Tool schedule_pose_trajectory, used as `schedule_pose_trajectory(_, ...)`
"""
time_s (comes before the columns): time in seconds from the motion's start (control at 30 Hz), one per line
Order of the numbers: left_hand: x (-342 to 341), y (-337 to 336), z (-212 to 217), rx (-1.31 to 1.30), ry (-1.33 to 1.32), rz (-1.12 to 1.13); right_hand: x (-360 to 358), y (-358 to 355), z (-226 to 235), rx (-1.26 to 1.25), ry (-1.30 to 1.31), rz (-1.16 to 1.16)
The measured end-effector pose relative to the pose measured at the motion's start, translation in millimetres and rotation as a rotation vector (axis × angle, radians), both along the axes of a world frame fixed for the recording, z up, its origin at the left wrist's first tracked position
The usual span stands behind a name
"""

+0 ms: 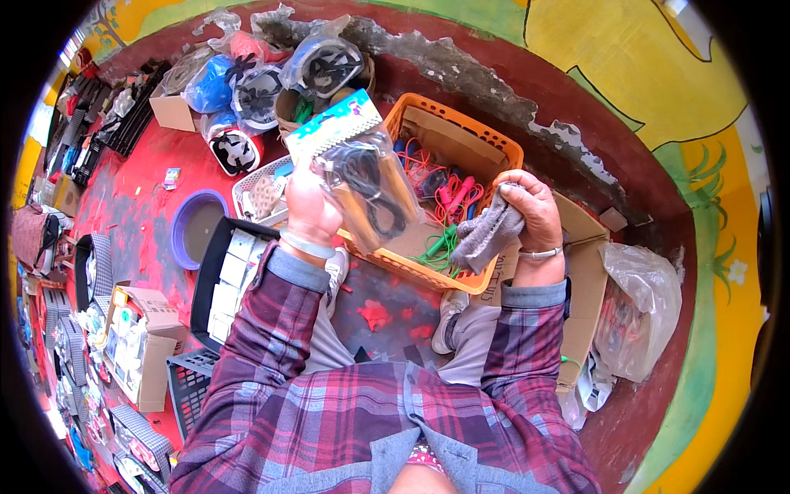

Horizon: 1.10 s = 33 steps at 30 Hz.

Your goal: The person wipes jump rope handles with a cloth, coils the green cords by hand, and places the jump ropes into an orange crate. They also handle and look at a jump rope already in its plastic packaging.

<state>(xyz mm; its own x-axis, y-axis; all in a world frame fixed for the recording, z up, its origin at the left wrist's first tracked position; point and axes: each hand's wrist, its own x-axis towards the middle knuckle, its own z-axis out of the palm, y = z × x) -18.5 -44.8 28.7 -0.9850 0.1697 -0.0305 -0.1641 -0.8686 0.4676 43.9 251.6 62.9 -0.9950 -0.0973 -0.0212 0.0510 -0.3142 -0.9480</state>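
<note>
My left hand [309, 202] grips a packaged jump rope [370, 185] by its edge. The clear bag has a blue and white header card, with a coiled black cord and tan handles inside. Bunched between the thumb and fingers of my right hand [536, 210] is a grey cloth [489, 235]. Both hands are up near an orange plastic basket [465, 285], the package partly covering its left side and the cloth its right. Inside the basket lie pink-handled jump ropes [455, 199] with red cords and a green rope [440, 247], beside a cardboard piece.
Bagged helmets [325, 66] are piled at the back left. A purple basin [177, 235] and a black box [202, 284] of white packs stand left. At right are a cardboard box [586, 288] and a clear plastic bag [646, 309], near the peeling wall [666, 239].
</note>
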Motion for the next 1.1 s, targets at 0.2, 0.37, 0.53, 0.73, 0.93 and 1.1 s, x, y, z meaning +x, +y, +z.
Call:
schedule_pose_trajectory(0.2,9,18,-1,-0.068,-0.05,-0.059,-3,-3,-2,-0.005,-0.003,0.009)
schedule_pose_trajectory(0.37,14,25,0,0.028,-0.06,-0.148,-2,-8,-1,-0.011,-0.039,-0.007)
schedule_pose_trajectory(0.53,12,26,-6,0.013,-0.044,-0.197,-4,-14,1,-0.033,-0.07,-0.066)
schedule_pose_trajectory(0.73,13,27,-12,0.115,-0.071,-0.239,-5,-18,3,-0.106,-0.002,-0.121)
schedule_pose_trajectory(0.93,17,33,-5,0.175,0.006,-0.285,2,-63,21,-0.264,0.225,-0.379)
schedule_pose_trajectory(1.1,34,46,6,0.103,-0.116,-0.321,-6,-106,-12,0.929,0.76,-0.434)
